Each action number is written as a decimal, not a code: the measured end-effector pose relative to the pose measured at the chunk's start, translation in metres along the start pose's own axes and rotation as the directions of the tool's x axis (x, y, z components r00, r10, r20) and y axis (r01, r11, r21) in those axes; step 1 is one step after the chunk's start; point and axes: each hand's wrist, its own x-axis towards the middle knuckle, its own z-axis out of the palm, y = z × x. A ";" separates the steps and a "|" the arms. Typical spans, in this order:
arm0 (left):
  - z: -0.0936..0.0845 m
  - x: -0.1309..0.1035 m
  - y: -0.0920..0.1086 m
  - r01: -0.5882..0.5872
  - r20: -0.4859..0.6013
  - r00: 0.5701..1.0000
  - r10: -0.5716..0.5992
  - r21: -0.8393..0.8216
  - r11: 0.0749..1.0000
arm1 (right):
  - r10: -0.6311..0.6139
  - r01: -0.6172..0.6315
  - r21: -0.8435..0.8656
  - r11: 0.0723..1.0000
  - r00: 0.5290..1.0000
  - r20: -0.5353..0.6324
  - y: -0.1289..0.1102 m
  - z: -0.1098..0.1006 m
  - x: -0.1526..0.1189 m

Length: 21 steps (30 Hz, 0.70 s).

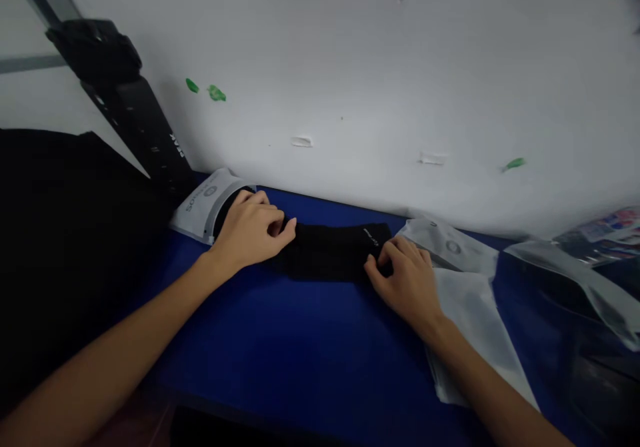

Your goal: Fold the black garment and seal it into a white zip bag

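A black fabric piece (325, 253) with small white lettering near its right end lies flat on the blue table (300, 340). My left hand (253, 227) has its fingers curled at the left end of the fabric, beside a frosted zip bag (205, 203) with black material showing at its mouth. Closed at the fabric's right end is my right hand (403, 267), its thumb and fingers pinching the edge. Under and behind my right wrist lie more frosted bags (475, 320).
A white wall (350, 87) with green marks rises behind the table. At the left stand a black post (135, 113) and a large dark shape (60, 253). Another clear bag (575, 273) and printed packaging (610, 230) lie at the far right.
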 end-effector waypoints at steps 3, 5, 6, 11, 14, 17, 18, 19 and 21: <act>0.004 -0.001 0.006 0.043 0.060 0.997 -0.049 0.102 0.994 | -0.049 0.049 0.064 0.997 0.999 0.000 0.003 -0.001 0.001; 0.006 -0.002 0.017 -0.014 0.104 0.995 0.006 0.082 0.997 | -0.104 0.102 0.129 0.986 0.994 0.010 0.003 0.000 0.001; 0.006 -0.004 0.023 -0.053 0.128 0.991 0.046 0.057 0.997 | -0.130 0.126 0.161 0.979 0.991 0.018 0.003 0.001 0.001; 0.011 -0.010 0.040 -0.163 0.255 0.947 0.197 -0.150 0.975 | -0.179 0.179 0.240 0.954 0.984 -0.022 -0.001 0.000 0.002; 0.010 -0.009 0.037 -0.104 0.277 0.943 0.186 -0.286 0.953 | -0.174 0.192 0.297 0.935 0.981 -0.086 -0.002 -0.009 0.003; 0.004 -0.007 0.033 0.099 0.318 0.945 0.076 -0.498 0.861 | -0.093 0.100 0.466 0.879 0.995 -0.038 0.001 -0.021 0.002; 0.001 -0.006 0.033 0.176 0.344 0.938 0.039 -0.570 0.803 | -0.050 0.031 0.548 0.836 0.999 0.019 0.004 -0.025 0.002; -0.001 -0.006 0.032 0.246 0.379 0.925 0.013 -0.624 0.742 | -0.010 -0.049 0.631 0.774 0.996 0.090 0.006 -0.027 0.002; -0.004 -0.006 0.032 0.352 0.471 0.882 0.004 -0.666 0.658 | 0.034 -0.199 0.732 0.651 0.972 0.235 0.010 -0.029 0.002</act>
